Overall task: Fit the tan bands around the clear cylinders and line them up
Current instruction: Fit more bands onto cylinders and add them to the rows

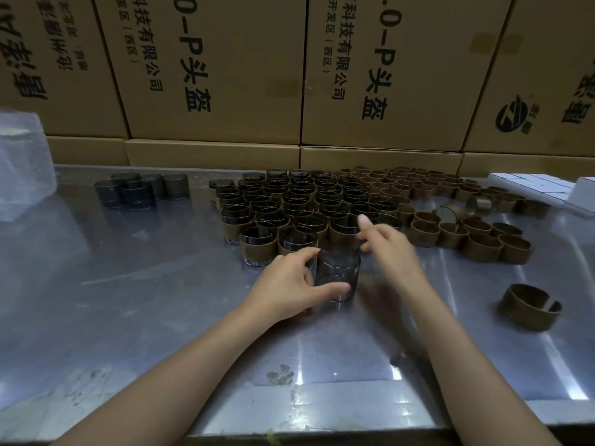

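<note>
A bare clear cylinder [338, 273] is stood upright on the table [145, 300], and everything else can be placed from it. It is gripped by the left hand [294, 286]: the thumb is laid across its near lower wall and the fingers are curled round its far left side, up by the rim. No tan band is worn by it. The right hand [391, 244] is held just to the right of and beyond this cylinder, with the fingers stretched out and relaxed and nothing grasped; its outline is smeared by blur, so contact of the fingertips with anything cannot be told.

Directly behind the held cylinder, a block of banded cylinders [289, 207] is packed in close rows, each one wrapped in a tan band. Behind it and to the right, empty tan bands [450, 226] are massed together, most of them upright and touching. One loose tan band [529, 305] with an open slit is set well apart to the right of the cylinder. Far to the left and behind, a small cluster of cylinders [141, 189] is grouped. Cardboard boxes [225, 75] are stacked along the back edge of the table, beyond all of these.
</note>
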The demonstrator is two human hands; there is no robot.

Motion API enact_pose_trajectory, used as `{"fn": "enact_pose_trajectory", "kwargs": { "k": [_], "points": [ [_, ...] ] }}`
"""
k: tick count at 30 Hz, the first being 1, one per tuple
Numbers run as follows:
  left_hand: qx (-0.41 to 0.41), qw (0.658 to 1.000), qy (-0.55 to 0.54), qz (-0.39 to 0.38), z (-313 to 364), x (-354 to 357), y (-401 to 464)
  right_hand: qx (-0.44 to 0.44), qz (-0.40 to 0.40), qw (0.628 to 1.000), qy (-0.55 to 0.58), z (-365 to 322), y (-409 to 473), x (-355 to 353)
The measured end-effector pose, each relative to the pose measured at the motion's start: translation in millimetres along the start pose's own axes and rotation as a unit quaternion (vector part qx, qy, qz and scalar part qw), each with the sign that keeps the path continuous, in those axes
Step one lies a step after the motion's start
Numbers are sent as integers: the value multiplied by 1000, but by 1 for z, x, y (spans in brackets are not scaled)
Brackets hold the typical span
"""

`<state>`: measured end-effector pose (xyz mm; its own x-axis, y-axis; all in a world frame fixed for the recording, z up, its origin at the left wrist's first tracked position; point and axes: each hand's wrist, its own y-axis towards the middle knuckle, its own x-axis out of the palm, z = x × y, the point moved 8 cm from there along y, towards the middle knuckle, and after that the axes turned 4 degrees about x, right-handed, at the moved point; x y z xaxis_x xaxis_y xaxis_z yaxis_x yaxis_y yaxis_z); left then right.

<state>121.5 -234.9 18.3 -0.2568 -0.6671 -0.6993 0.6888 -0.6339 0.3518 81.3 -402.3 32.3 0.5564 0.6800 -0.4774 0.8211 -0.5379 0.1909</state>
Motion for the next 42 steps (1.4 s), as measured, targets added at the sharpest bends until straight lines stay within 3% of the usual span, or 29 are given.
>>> {"fn": "enact_pose_trajectory", "kwargs": {
  "k": [2, 5, 9, 16, 19, 24, 28, 31, 34, 37, 42],
  "points": [
    [-1, 1000, -2, -5, -1, 1, 1, 43, 98, 989, -99, 15, 7, -20],
    [-2, 1000, -8, -10, -4, 3, 1, 101, 134, 967, -193, 37, 15, -32],
    [-2, 1000, -6, -13, -5, 3, 2, 133, 180, 949, -220, 48, 22, -43],
    [6, 1000, -3, -24, -5, 3, 4, 118, 122, 907, -385, 59, 55, -47],
    [7, 1000, 3, -27, -5, 3, 4, 110, 142, 900, -398, 61, 61, -48],
    [13, 999, 2, -33, -3, 3, 5, 71, 178, 918, -347, 57, 54, -52],
    [13, 999, 3, -32, -2, 1, 5, -23, 286, 918, -274, 34, 30, -68],
    [16, 999, 11, -33, -1, 2, 5, -106, 318, 920, -203, 10, 12, -72],
    [26, 999, 8, -32, 0, 2, 5, -203, 303, 928, -74, -22, -10, -67],
    [33, 999, -10, -20, 3, 0, 2, -254, 231, 937, 65, -40, -28, -55],
    [101, 990, -29, 90, 20, -21, -2, -308, 162, 934, 77, -55, -47, -40]
  ]
}}
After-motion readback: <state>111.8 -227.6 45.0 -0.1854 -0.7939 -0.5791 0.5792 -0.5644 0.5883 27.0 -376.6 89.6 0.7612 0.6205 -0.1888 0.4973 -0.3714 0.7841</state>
